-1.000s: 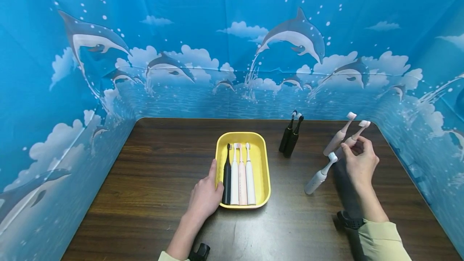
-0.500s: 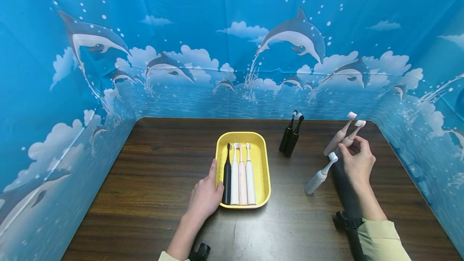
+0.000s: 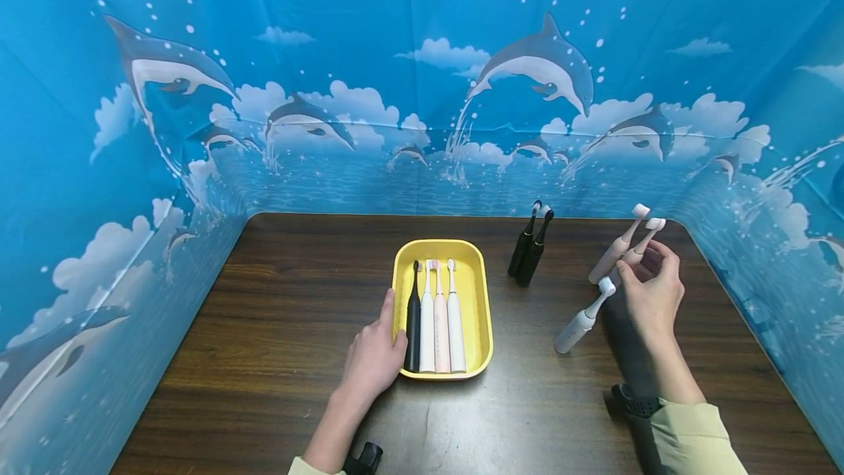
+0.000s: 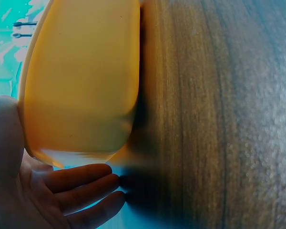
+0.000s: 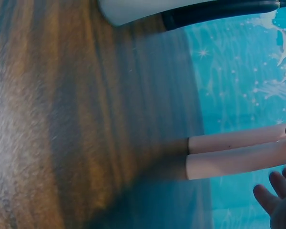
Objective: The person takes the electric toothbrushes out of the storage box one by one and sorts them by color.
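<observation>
Thumb and fingers of the right hand point(image 3: 656, 303) are on either side of the nearer pink toothbrush point(image 3: 635, 256), which stands on end at the far right of the dark wooden table point(image 3: 290, 328); whether they pinch it or lie loose around it, I cannot tell. A second pink toothbrush point(image 3: 610, 257) stands right beside it, on its far left. The left hand point(image 3: 372, 361) rests against the left side of a yellow tray point(image 3: 478, 328), its index finger straight along the rim and its thumb at the near left edge; in the left wrist view the other fingers are loosely extended. In the tray lie, from left to right, a black toothbrush point(image 3: 412, 332), a white toothbrush point(image 3: 426, 336), a slim pink toothbrush point(image 3: 441, 336) and another white toothbrush point(image 3: 456, 336), heads toward the far side. Between the tray and the pink pair, two black toothbrushes point(image 3: 530, 261) stand close together, and a pale grey toothbrush point(image 3: 575, 330) stands to their near right. Behind hangs a blue dolphin backdrop point(image 3: 330, 185)
</observation>
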`<control>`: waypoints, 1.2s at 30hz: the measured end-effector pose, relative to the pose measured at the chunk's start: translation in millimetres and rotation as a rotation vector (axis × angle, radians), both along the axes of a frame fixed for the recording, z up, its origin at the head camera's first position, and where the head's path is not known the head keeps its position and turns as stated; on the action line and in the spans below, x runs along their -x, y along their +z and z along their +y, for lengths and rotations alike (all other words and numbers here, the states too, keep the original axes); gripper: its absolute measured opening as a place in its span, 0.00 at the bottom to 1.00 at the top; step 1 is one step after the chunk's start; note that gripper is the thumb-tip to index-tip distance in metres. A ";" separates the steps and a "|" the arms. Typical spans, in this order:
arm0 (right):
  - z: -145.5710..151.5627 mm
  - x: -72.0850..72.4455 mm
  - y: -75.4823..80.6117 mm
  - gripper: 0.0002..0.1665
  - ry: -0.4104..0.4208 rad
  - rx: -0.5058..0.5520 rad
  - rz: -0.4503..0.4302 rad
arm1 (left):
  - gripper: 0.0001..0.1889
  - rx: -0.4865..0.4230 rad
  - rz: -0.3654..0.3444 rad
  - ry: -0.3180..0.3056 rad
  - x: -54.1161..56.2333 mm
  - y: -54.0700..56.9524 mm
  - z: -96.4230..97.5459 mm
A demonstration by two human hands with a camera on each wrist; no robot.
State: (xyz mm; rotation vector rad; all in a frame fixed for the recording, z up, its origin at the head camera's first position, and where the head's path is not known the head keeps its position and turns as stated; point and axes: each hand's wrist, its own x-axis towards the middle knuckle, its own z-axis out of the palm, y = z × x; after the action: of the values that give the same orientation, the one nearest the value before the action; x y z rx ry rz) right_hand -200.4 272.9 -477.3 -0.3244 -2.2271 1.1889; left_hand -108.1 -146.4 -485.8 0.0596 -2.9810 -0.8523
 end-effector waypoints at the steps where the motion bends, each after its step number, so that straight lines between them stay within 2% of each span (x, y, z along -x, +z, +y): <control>1: -0.8 -0.9 2.8 0.35 -0.007 0.018 0.010 | 0.38 -0.001 -0.002 0.001 0.0 -0.2 0.1; 4: -4.1 -3.7 12.3 0.37 -0.044 0.068 0.069 | 0.38 -0.003 -0.002 0.001 -0.1 -0.7 0.1; 9: -15.0 -10.7 35.5 0.37 -0.078 0.155 0.232 | 0.38 0.001 0.009 -0.002 -0.1 -0.6 -0.1; 15: -24.9 -14.8 57.2 0.29 -0.047 0.246 0.477 | 0.38 0.000 0.002 -0.002 -0.4 -1.4 -0.1; 21: -52.4 -24.7 94.0 0.17 0.003 0.327 0.779 | 0.38 -0.004 0.005 -0.001 -1.2 -2.0 0.0; 26: -78.9 -31.0 120.3 0.13 0.073 0.395 0.979 | 0.38 0.000 0.013 0.000 -1.3 -1.8 -0.2; 31: -109.1 -37.5 132.8 0.12 0.164 0.397 1.060 | 0.38 0.001 0.023 -0.001 -1.1 -1.0 -0.3; 36: -140.6 -45.3 126.8 0.13 0.285 0.341 1.028 | 0.38 0.003 0.023 0.000 -1.2 -0.4 -0.2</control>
State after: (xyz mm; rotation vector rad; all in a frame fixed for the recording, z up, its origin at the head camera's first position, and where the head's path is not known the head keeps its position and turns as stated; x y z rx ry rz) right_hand -155.1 132.4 -350.4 0.4210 -1.1932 1.4338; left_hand -106.9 -146.5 -486.1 0.0497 -2.9612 -0.8434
